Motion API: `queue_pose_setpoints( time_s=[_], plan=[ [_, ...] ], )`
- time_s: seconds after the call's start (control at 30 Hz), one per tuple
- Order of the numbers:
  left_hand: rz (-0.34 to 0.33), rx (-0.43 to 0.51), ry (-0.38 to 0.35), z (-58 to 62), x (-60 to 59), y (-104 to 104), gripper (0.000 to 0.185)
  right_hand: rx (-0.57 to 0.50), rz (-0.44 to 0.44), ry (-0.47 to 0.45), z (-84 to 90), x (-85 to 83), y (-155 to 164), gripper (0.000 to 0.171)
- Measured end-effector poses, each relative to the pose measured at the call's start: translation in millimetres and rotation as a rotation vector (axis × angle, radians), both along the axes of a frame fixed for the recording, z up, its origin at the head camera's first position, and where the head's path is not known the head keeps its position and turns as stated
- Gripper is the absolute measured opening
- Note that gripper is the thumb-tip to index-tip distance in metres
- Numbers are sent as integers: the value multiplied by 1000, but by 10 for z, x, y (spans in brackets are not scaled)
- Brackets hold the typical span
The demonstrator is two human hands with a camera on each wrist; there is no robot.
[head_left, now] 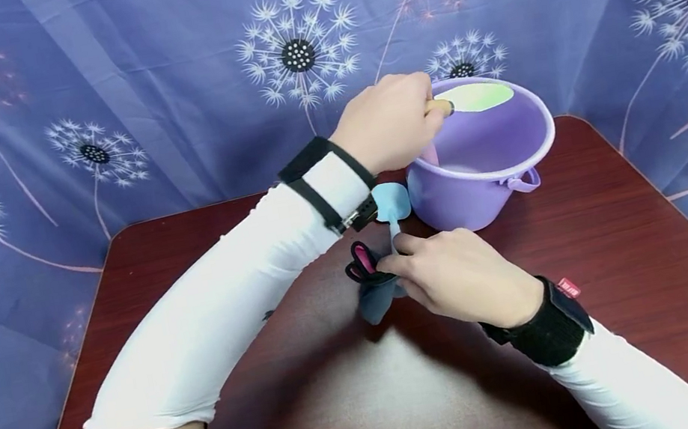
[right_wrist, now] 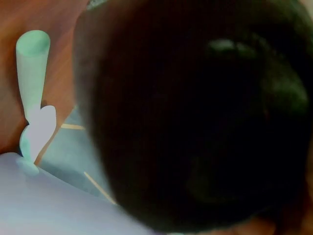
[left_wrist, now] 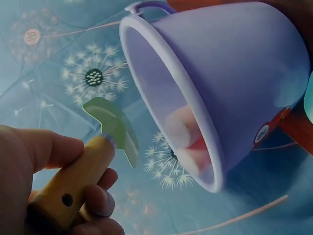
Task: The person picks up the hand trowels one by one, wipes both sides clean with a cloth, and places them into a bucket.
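My left hand (head_left: 392,119) grips a garden trowel (left_wrist: 78,181) by its wooden handle. Its light green blade (head_left: 481,96) reaches over the mouth of a purple bucket (head_left: 460,199). Pink and red things (left_wrist: 188,139) show inside the bucket's rim; their kind is unclear. Lower down, the thumb and fingers of my right hand (head_left: 460,275) pinch a dark grey-blue item (head_left: 376,304) with black-edged loops and pink inside. In the right wrist view a blurred dark shape (right_wrist: 195,122) fills most of the picture. Beside the bucket lies a pale blue toy shovel (head_left: 392,200), partly behind the right hand.
The bucket stands on the right of a reddish-brown table (head_left: 615,199), its handle (head_left: 524,181) hanging at the side. A blue curtain (head_left: 178,83) with dandelion prints hangs behind and beside the table. My left forearm (head_left: 221,296) crosses above the tabletop.
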State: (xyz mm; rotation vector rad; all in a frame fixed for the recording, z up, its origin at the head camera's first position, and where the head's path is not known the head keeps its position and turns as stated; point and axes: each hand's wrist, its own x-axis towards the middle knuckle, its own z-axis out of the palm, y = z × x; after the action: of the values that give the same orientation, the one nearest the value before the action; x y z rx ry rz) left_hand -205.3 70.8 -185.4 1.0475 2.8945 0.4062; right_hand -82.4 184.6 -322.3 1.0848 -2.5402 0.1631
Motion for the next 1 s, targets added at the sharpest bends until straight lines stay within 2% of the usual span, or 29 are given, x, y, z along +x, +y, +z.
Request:
queue_pose_setpoints(
  time_s=[0.2, 0.4, 0.63, 1.0],
  plan=[
    [27, -113, -25, -60, -80, 278, 26, 20, 0, -17, -8, 24, -19, 18],
    [35, -159, 83, -218, -141, 433, 23, 31, -3, -29, -8, 31, -34, 16],
    [21, -195, 152, -355, -181, 560, 27, 39, 22, -19, -42, 59, -86, 16],
    [-8, -316, 258, -533, -182, 680, 24, 65, 39, -28, -50, 88, -134, 13]
  ],
)
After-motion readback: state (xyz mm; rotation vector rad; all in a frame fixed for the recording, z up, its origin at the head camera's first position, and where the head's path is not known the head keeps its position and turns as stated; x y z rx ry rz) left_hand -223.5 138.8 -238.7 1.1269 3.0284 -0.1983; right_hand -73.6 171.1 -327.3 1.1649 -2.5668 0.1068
